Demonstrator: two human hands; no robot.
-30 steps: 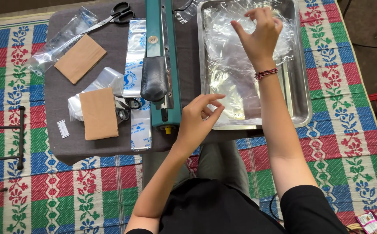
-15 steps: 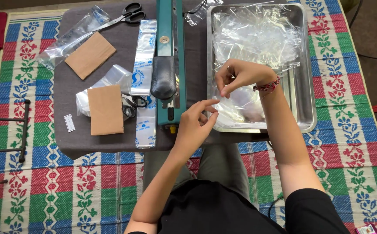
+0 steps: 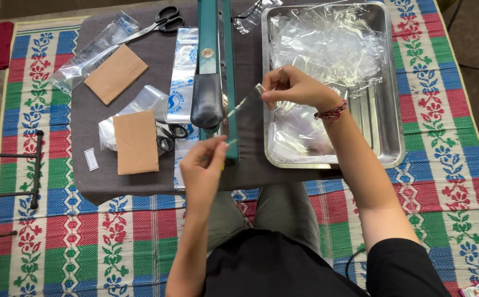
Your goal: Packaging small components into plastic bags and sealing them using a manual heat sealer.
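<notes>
Between both hands I hold a small clear plastic bag (image 3: 244, 104), stretched across the green heat sealer (image 3: 216, 82). My left hand (image 3: 202, 165) pinches its near end by the sealer's front. My right hand (image 3: 294, 87), with a red thread bracelet at the wrist, pinches the far end over the left rim of the steel tray (image 3: 393, 115). Several clear bags (image 3: 327, 44) lie crumpled in that tray.
Two brown cardboard pieces (image 3: 115, 73) (image 3: 135, 142) lie on the grey cloth with clear bags and a printed bag strip (image 3: 183, 71). Black scissors (image 3: 162, 21) rest at the back, another pair (image 3: 170, 136) beside the sealer. A colourful woven mat covers the floor.
My right hand came down from the back of the tray with a bag. Both hands then shifted left and now hold the bag over the sealer.
</notes>
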